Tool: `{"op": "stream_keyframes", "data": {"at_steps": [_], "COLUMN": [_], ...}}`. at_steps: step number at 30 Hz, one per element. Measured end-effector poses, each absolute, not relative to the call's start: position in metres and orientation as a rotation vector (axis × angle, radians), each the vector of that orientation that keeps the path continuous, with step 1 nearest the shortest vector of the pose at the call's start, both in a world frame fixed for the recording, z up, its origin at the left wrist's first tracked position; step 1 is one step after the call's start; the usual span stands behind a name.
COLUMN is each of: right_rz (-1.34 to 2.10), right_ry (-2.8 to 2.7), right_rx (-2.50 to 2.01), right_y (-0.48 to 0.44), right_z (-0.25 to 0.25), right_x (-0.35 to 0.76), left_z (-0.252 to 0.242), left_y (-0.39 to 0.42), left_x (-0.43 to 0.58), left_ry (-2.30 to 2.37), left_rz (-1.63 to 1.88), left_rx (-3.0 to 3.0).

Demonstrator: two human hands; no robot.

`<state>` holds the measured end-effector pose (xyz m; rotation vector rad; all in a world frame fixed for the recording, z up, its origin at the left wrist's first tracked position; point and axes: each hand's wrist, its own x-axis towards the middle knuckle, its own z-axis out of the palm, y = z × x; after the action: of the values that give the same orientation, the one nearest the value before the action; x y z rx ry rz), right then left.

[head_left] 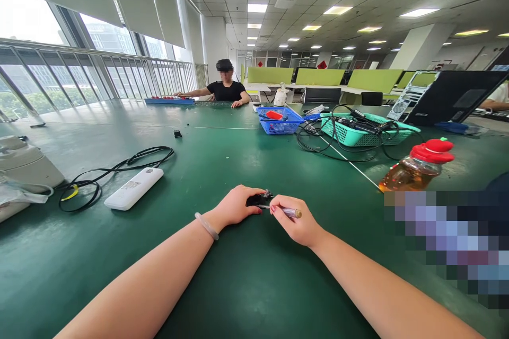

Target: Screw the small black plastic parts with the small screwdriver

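On the green table in front of me, my left hand [235,205] grips a small black part [257,200] between thumb and fingers. Much of that part is covered by the hand, so its kind cannot be made out. My right hand [299,225] is closed around a slim pen-like tool [289,212] with a pale barrel and a brownish-gold rear end. The tool's thin tip points left and meets or nearly meets the black part; contact is too small to tell. Both hands are close together, low over the tabletop.
A white power bank-like device [134,189] and black cable [115,168] lie left. Blue basket [278,126], teal basket [353,137] with cables and a red-capped bottle [415,169] stand right. Another person [226,90] sits across by a blue tray [169,101].
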<state>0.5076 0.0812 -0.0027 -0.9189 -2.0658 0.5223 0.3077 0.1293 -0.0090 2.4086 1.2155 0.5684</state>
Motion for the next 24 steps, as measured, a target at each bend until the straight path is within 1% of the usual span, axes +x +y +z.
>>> {"op": "stream_keyframes", "data": {"at_steps": [7, 11, 14, 20, 24], "right_rz": [0.51, 0.391, 0.354, 0.549, 0.594], "right_ry": [-2.199, -2.083, -2.005, -1.94, -1.928], "right_rx": [-0.925, -0.865, -0.936, -1.015, -1.013], "right_y": [0.0814, 0.079, 0.0795, 0.0863, 0.0878], "right_z": [-0.0038, -0.0038, -0.0033, -0.0022, -0.0033], "right_x": [0.502, 0.5075, 0.5104, 0.5091, 0.5099], "left_z": [-0.0093, -0.0099, -0.0096, -0.0073, -0.0058], "left_y": [0.1286, 0.1273, 0.1261, 0.1261, 0.1264], "left_x": [0.3084, 0.3093, 0.3102, 0.3108, 0.3107], "left_ry": [1.124, 1.167, 1.187, 1.192, 1.111], "left_rz": [0.605, 0.581, 0.58, 0.627, 0.748], "left_rx": [2.439, 2.467, 2.473, 2.499, 2.543]}}
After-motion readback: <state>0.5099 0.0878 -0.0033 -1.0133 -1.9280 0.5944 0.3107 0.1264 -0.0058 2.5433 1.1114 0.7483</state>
